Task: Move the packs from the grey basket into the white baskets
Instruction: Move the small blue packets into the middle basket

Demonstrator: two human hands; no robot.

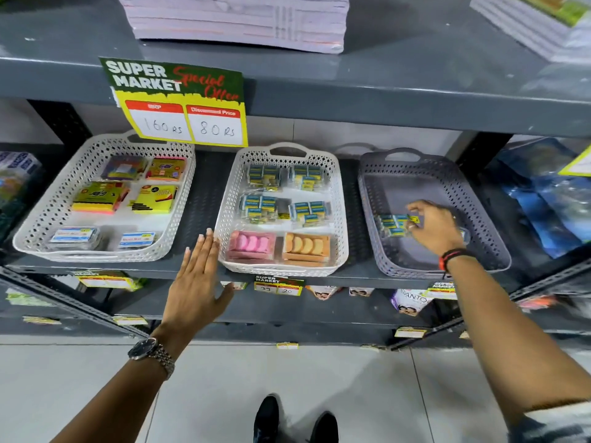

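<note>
The grey basket [479,225] stands at the right of the shelf. Inside it my right hand [435,227] is shut on a clear pack of blue erasers [392,223]; no other pack shows in this basket. The middle white basket [230,199] holds several similar blue eraser packs, plus a pink pack [252,246] and an orange pack [307,247] at its front. The left white basket [48,212] holds yellow and coloured packs. My left hand [195,282] hovers flat, fingers together, at the shelf edge between the two white baskets, holding nothing.
A green and yellow price sign [179,100] hangs from the shelf above, over the left basket. Stacked paper [236,20] lies on the top shelf. Blue wrapped goods [543,199] sit right of the grey basket. Lower shelves carry small price tags.
</note>
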